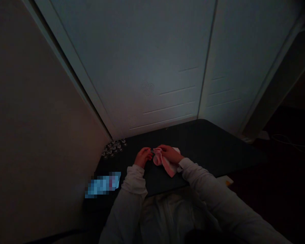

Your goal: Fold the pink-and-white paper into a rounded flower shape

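Observation:
Over the dark table [193,145], my right hand [170,154] is closed on a pink and white cloth [169,166], which bunches at the fingers and hangs toward me. Close by on the left, my left hand [143,157] has its fingers pinched together on a small shiny piece [152,151]. That piece sits between the two hands and reaches the edge of the cloth. It is too small and the light too dim to tell its kind.
Several small shiny, clear-looking pieces [114,148] are grouped at the table's back left corner. A lit, blurred-out screen [103,185] lies at the left front. Pale panelled doors [142,61] stand behind the table, and a wall [45,135] borders its left side.

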`<state>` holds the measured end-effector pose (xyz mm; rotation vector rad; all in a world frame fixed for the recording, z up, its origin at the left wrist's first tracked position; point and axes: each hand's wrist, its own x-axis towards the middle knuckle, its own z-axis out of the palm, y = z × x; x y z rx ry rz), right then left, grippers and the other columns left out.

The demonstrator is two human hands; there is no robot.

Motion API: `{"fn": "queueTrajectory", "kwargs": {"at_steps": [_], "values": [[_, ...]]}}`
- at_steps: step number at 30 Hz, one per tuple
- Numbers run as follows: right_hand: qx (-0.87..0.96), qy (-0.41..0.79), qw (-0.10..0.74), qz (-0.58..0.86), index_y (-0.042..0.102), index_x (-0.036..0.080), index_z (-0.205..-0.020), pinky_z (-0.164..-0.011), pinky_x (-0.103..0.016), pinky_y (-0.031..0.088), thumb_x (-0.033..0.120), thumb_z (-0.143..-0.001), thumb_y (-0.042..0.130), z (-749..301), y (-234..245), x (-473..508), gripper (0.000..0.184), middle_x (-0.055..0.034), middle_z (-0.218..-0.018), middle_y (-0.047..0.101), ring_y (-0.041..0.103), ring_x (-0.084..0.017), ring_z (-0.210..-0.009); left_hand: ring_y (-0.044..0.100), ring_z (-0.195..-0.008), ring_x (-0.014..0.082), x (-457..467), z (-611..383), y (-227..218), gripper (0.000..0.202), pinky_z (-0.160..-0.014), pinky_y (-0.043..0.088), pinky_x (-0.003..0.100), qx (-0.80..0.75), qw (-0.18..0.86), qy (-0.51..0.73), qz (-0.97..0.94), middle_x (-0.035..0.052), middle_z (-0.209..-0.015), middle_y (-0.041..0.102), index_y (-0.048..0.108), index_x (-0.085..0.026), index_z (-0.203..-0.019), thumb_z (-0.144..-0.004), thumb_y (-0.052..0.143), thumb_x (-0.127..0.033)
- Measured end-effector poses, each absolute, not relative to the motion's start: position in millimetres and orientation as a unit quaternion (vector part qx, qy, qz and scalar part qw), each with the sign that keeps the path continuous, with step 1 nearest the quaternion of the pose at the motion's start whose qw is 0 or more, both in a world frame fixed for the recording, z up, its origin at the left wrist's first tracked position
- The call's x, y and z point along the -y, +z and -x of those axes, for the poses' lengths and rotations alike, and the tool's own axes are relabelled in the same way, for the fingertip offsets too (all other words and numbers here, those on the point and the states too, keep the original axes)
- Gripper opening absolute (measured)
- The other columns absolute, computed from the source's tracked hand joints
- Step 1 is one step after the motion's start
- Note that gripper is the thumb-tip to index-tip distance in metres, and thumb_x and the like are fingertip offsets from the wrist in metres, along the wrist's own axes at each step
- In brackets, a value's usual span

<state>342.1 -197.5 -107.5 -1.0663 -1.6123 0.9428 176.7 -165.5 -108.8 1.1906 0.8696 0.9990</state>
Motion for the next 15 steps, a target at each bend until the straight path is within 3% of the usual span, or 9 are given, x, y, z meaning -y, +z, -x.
{"fn": "queueTrajectory", "kwargs": {"at_steps": [4,15], "values": [[0.661,0.401,0.480,0.415,0.059,0.015,-0.089,-0.076,-0.027,0.039,0.030,-0.072,0.047,-342.7,-107.4,197.5,0.026,-0.0037,-0.085,0.060,0.053,-0.015,-0.082,0.049,-0.042,0.0071,165.7,-177.4,-109.3,0.036,-0.043,0.035,0.020,-0.379,0.626,0.432,-0.528,0.0000,-0.057,0.055,0.050,-0.013,-0.083,-0.063,0.056,-0.043],[0.668,0.383,0.471,0.430,0.058,0.016,-0.093,-0.075,-0.028,0.039,0.031,-0.071,0.049,-343.7,-110.1,197.2,0.028,-0.0037,-0.087,0.060,0.053,-0.016,-0.082,0.042,-0.031,0.0072,165.5,-175.7,-106.8,0.040,-0.032,0.027,0.019,-0.420,0.587,0.390,-0.572,-0.0029,-0.045,0.050,0.050,-0.013,-0.083,-0.067,0.047,-0.050]]}}
